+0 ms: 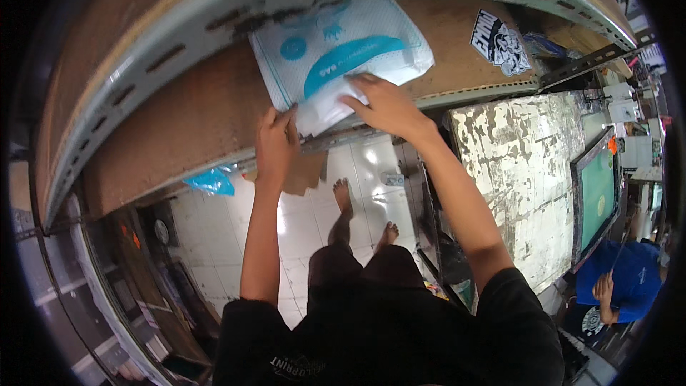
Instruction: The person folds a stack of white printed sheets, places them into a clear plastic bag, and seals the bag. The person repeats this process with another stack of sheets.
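On the left, your left hand (277,143) is nearly closed, fingertips pinching the near-left edge of a white-and-blue plastic bag (350,64), which lies on the brown wooden shelf (179,107) in front of you. The work looks partway along: the bag's far part is spread flat, while its near end is bunched and not yet smoothed. To the right, your right hand (389,106) is half open, thumb and fingers parted over that bunched white plastic; whether it grips, I cannot tell.
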`<act>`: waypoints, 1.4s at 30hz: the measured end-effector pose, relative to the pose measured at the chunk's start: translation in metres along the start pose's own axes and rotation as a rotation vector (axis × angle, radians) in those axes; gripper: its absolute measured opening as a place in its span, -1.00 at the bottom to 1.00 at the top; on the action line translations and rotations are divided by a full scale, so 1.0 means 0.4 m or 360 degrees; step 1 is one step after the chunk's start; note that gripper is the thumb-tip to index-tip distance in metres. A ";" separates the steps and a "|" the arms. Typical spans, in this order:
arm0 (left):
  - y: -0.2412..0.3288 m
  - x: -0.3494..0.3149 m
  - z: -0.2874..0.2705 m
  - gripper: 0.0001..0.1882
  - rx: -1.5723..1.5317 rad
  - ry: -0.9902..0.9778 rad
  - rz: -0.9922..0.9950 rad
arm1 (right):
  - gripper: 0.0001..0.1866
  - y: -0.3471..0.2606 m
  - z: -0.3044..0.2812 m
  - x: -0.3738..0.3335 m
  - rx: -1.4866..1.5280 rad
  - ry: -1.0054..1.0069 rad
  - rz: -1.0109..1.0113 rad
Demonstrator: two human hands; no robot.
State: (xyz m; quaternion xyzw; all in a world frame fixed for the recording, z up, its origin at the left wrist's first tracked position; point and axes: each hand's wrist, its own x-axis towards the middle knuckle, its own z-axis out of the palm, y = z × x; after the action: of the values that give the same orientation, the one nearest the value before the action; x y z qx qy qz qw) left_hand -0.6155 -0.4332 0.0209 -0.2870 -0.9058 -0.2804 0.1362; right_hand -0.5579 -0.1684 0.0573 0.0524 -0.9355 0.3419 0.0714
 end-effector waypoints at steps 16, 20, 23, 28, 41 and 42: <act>-0.245 0.246 0.053 -0.21 -0.1956 -0.0781 -0.1508 | -0.58 0.334 -0.117 -0.001 0.1125 -0.0270 0.1395; -0.074 0.240 -0.022 -0.35 -0.1568 -0.0681 -0.1385 | -0.42 0.168 -0.115 -0.232 0.1415 0.0282 0.1151; 0.186 0.189 -0.078 -0.52 -0.1534 -0.0559 -0.0853 | -0.38 0.147 -0.086 -0.486 0.1527 0.0412 0.1357; 0.717 0.011 -0.182 -0.65 -0.0792 -0.0623 -0.0010 | -0.08 0.071 -0.058 -0.930 0.1918 0.0387 0.1644; 1.569 -0.407 0.136 -0.63 -0.0509 -0.1388 0.0771 | -0.28 -0.007 0.089 -1.262 0.1885 0.1050 0.1534; 1.578 -0.476 0.217 -0.62 -0.0505 -0.1396 0.0915 | -0.28 -0.027 0.093 -1.255 0.1682 0.0995 0.1549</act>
State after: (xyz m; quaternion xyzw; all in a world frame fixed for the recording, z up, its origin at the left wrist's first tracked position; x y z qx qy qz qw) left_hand -0.0945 -0.0387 0.1446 -0.6299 -0.7094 -0.2192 -0.2280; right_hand -0.0657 -0.1762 -0.0491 -0.4352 -0.5029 0.7337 0.1393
